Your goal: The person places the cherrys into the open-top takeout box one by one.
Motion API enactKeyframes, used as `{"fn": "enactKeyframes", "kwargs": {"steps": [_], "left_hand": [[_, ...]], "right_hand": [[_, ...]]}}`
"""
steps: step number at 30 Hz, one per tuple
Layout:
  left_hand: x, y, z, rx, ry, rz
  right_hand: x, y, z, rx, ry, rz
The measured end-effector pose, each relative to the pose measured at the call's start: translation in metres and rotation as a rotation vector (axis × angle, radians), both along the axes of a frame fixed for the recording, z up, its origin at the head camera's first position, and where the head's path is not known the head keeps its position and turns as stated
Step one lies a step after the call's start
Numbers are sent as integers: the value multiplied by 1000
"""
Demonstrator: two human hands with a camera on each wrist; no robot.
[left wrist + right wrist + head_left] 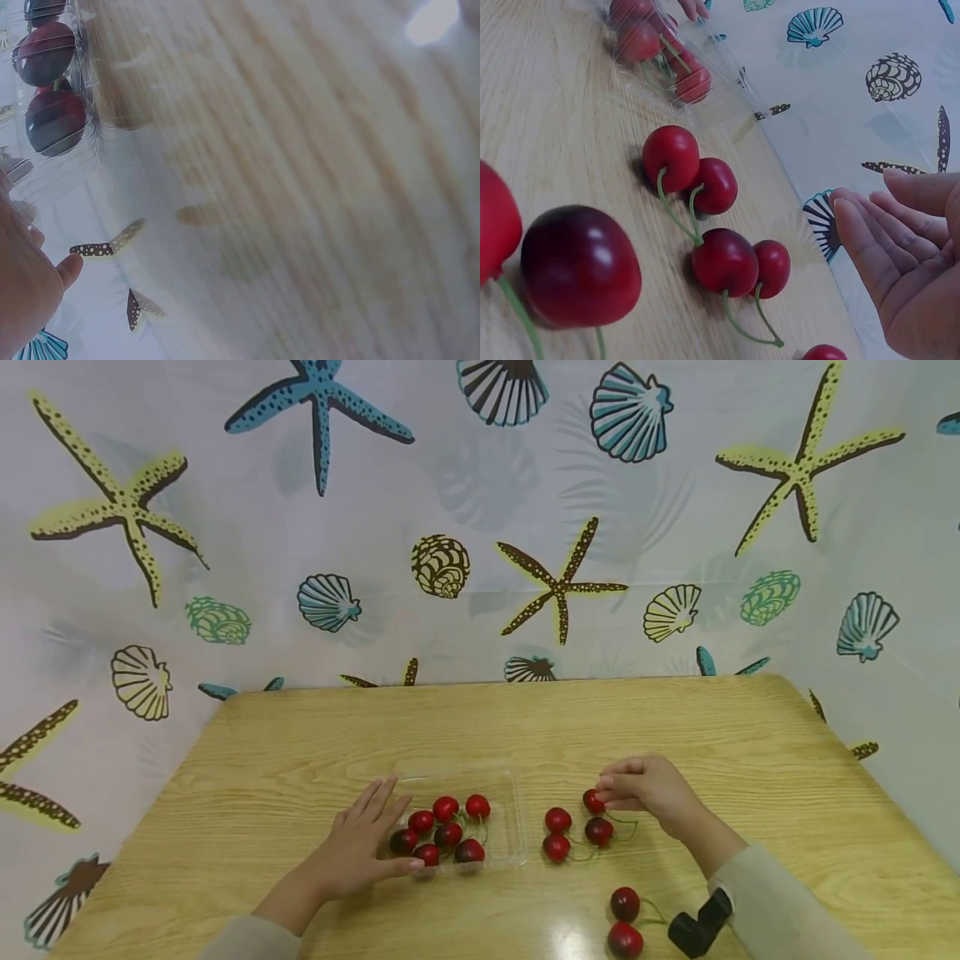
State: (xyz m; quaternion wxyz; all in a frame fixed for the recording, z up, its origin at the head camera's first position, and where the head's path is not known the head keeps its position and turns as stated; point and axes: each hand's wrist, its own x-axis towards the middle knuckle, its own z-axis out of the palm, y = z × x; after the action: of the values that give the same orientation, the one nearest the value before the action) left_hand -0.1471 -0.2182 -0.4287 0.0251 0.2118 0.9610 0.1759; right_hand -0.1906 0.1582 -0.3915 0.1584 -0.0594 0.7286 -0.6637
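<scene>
A clear plastic box (pixel 517 827) holds several dark-red cherries (pixel 447 835) with green stems. My left hand (pixel 367 847) lies with spread fingers along the box's left side, its thumb by the near edge. In the left wrist view, two dark cherries (pixel 56 120) show through the clear wall. My right hand (pixel 645 789) is over a pair of cherries (pixel 598 831) joined by their stems. In the right wrist view, its thumb and fingers (pixel 870 247) are apart, with nothing between them. Beside that pair, nearer the box, sits another joined pair (pixel 671 157).
Another pair of cherries (pixel 626 939) lies near the front of the wooden table (pixel 300 735), below my right forearm. One more cherry (pixel 825 352) shows at the bottom of the right wrist view. A cloth (pixel 480 485) printed with shells and starfish hangs behind the table.
</scene>
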Motion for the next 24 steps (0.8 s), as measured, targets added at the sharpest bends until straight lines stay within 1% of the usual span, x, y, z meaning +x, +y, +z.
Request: {"fn": "enactKeyframes", "kwargs": {"steps": [6, 12, 16, 24], "left_hand": [[1, 0, 0, 2, -12, 7], [2, 1, 0, 7, -16, 11], [1, 0, -1, 4, -12, 11], [1, -1, -3, -3, -6, 9]], "right_hand": [[5, 9, -5, 3, -21, -32], [10, 20, -9, -40, -40, -52], [13, 26, -13, -54, -75, -71], [20, 39, -19, -82, -106, -100]]}}
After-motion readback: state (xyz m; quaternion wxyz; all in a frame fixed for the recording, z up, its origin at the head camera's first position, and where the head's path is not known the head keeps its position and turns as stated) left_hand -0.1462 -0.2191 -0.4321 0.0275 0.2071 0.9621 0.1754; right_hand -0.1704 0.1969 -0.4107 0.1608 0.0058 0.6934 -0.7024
